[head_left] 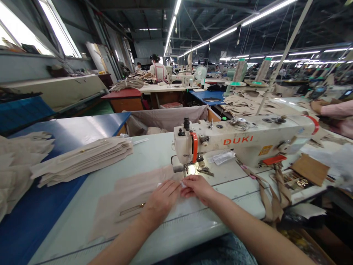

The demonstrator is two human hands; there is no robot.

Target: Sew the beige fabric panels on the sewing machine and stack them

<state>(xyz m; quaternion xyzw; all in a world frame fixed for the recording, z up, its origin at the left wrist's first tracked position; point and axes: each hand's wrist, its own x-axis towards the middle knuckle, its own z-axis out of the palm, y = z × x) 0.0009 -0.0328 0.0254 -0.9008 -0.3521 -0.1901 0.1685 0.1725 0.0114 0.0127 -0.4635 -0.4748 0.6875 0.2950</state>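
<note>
A thin beige fabric panel [124, 195] lies on the pale sewing table, left of the sewing machine's needle area. A zipper [131, 210] with a gold-coloured pull is set in it. My left hand [164, 202] rests on the panel's right part, fingers lying forward over the cloth, thumb hidden. Just in front of the presser foot, my right hand [197, 187] has its thumb and fingers pinched together on a small whitish piece [183, 184], too blurred to name. Both hands' fingertips nearly meet there. The white sewing machine [239, 140] stands behind them, its lamp lit.
A stack of beige fabric pieces [88, 158] lies at left, across the blue table [66, 198]. At right, fabric strips [266, 195] hang over the edge beside a tray of metal parts [299, 182]. Another person's arm [336, 109] reaches in at far right.
</note>
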